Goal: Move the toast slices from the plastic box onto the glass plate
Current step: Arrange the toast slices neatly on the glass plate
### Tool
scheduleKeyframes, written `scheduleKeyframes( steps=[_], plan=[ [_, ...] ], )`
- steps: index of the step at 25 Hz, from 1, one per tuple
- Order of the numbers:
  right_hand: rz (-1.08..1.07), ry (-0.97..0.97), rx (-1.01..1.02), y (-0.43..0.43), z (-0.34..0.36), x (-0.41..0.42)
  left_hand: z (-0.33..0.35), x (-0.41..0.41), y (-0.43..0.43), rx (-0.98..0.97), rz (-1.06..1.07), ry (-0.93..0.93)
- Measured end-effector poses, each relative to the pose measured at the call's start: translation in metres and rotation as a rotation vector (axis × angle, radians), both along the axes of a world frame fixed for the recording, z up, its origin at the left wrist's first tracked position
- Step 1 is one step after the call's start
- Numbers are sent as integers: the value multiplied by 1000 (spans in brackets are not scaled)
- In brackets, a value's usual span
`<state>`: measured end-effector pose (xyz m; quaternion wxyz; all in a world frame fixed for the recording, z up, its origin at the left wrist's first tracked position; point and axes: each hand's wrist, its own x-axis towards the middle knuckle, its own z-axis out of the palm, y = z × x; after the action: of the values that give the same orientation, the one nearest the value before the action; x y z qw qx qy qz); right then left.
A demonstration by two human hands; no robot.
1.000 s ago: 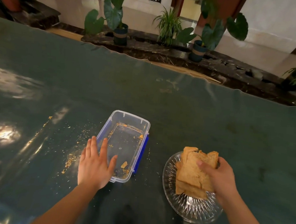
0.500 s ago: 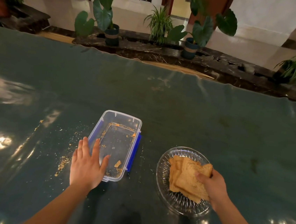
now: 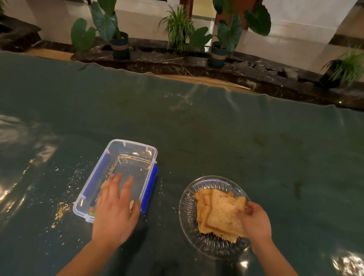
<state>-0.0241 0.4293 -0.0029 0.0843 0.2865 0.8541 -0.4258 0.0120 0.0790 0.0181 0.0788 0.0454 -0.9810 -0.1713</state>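
Note:
A clear plastic box (image 3: pixel 130 152) with blue side clips sits on the table, holding only crumbs and a small toast scrap. My left hand (image 3: pixel 116 209) lies flat over its near end with fingers spread, holding nothing. To the right stands the cut-glass plate (image 3: pixel 188 208) with a stack of toast slices (image 3: pixel 218 213) lying on it. My right hand (image 3: pixel 255 224) is at the stack's right edge, fingers pinching the top slice.
The table (image 3: pixel 243 144) is covered with a glossy dark green sheet. Crumbs (image 3: pixel 62 209) are scattered to the left of the box. Beyond the far table edge is a stone ledge with several potted plants (image 3: pixel 220 43).
My right hand lowered the toast stack from above the plate down flat onto it. My left hand slid from the box's left side to over its near end.

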Motion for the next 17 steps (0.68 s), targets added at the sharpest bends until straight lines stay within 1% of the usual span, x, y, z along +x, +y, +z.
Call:
scheduleKeyframes(
  steps=[2, 4, 5, 8, 10, 12, 17],
  plan=[
    [-22, -14, -25, 6, -2, 4, 1, 6, 36, 57, -134, 12],
    [-28, -22, -82, 10, -3, 6, -2, 10, 74, 204, -180, -105],
    [-29, -22, -106, 12, -4, 6, -4, 9, 93, 320, -171, -190],
    [-27, -11, -159, 15, -7, 3, -8, -4, 138, 736, -9, -469],
    [-36, 1, -236, 15, -9, 1, -9, -15, 154, 894, 99, -571],
    [-28, 5, -308, 14, -11, -1, -12, -22, 161, 940, 123, -600],
    [-10, 7, -364, 11, -21, -4, -16, -24, 164, 932, 74, -595]
  ],
)
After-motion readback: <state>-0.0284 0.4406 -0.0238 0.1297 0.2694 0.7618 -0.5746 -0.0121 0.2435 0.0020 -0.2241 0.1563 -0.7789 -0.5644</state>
